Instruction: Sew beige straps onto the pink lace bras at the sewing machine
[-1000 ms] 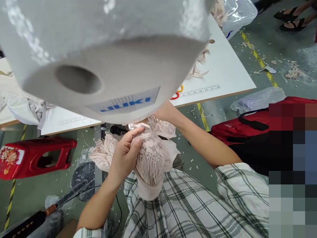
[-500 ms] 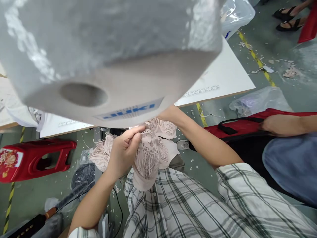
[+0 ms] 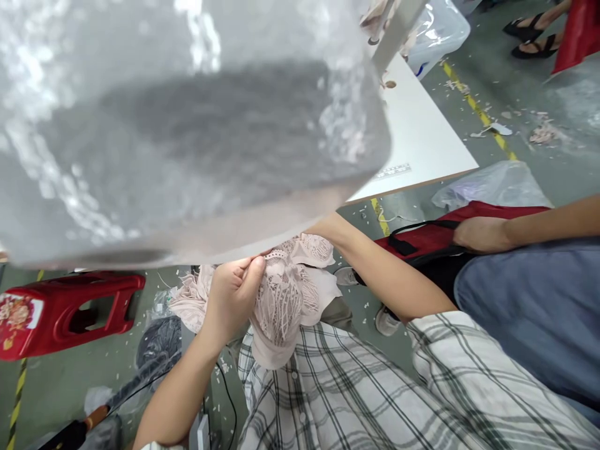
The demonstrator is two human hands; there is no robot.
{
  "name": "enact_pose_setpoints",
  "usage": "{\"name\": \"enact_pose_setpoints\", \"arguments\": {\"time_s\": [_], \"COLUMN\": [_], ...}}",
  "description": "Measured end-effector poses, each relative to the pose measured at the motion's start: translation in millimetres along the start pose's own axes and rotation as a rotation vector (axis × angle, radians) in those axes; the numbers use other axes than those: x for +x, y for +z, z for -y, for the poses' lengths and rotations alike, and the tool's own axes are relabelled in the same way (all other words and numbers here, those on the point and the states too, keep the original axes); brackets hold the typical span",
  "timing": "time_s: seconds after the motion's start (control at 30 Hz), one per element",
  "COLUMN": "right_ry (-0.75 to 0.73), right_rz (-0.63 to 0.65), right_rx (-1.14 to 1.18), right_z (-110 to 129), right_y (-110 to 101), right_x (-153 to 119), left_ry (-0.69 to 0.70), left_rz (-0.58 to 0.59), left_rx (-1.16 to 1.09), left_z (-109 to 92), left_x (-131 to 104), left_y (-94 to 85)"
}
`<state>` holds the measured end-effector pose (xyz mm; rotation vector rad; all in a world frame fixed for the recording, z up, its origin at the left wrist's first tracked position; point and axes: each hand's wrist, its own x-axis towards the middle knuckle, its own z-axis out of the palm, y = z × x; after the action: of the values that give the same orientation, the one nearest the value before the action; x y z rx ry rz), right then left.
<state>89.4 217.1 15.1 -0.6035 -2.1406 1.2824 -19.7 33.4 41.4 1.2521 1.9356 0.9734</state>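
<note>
A pale pink lace bra (image 3: 281, 294) hangs below the sewing machine head (image 3: 201, 137), its moulded cups draped against my checked shirt. My left hand (image 3: 234, 294) pinches the scalloped upper edge of the bra between thumb and bent fingers, just under the machine's lower edge. From the right, my right hand (image 3: 328, 226) reaches in by the far cup. Its fingers are hidden behind the machine head, so their grip cannot be seen. More pink fabric (image 3: 190, 300) lies bunched left of my left hand.
The machine head hides most of the white table (image 3: 426, 137), where a ruler (image 3: 394, 170) shows. At left stands a red stool (image 3: 70, 312). On the right, another person's hand (image 3: 482, 234) rests at a red bag (image 3: 435, 234). Scraps and plastic bags litter the floor.
The machine head now fills more of the view, and its label is out of sight. The other person's arm has shifted left. My left hand keeps its pinch on the bra.
</note>
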Motion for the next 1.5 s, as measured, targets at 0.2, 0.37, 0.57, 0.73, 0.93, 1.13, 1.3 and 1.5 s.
{"name": "enact_pose_setpoints", "arguments": {"time_s": [0.2,0.37,0.57,0.73,0.93,1.13,1.3,1.5], "right_ry": [0.021,0.040,-0.023,-0.024,-0.003,0.013,-0.015,-0.069], "right_rz": [0.048,0.041,0.047,0.043,0.041,0.030,0.037,0.061], "right_rx": [0.019,0.031,0.032,0.013,0.033,0.031,0.044,0.048], "right_z": [13.5,13.9,1.5,-3.6,-2.9,1.7,-2.9,-11.9], "right_y": [-5.8,-5.4,-2.6,-1.5,0.1,-0.8,-0.3,0.7], "right_x": [-3.3,-4.7,0.2,2.1,1.3,-1.1,1.7,4.8], "left_ry": [0.005,0.003,-0.024,-0.042,-0.028,-0.034,-0.024,-0.031], "left_rz": [-0.002,-0.011,0.004,0.020,0.027,0.032,0.019,0.017], "left_rx": [0.017,0.010,0.010,0.024,0.012,0.012,0.015,0.038], "left_z": [0.8,0.2,-5.3,-6.8,-6.7,-7.5,-7.7,-5.4], "left_x": [-0.3,-0.2,0.0,1.0,1.6,1.1,0.6,-0.1], "left_y": [-0.8,-0.8,-1.1,-1.7,-0.9,-0.9,-1.3,0.1]}}
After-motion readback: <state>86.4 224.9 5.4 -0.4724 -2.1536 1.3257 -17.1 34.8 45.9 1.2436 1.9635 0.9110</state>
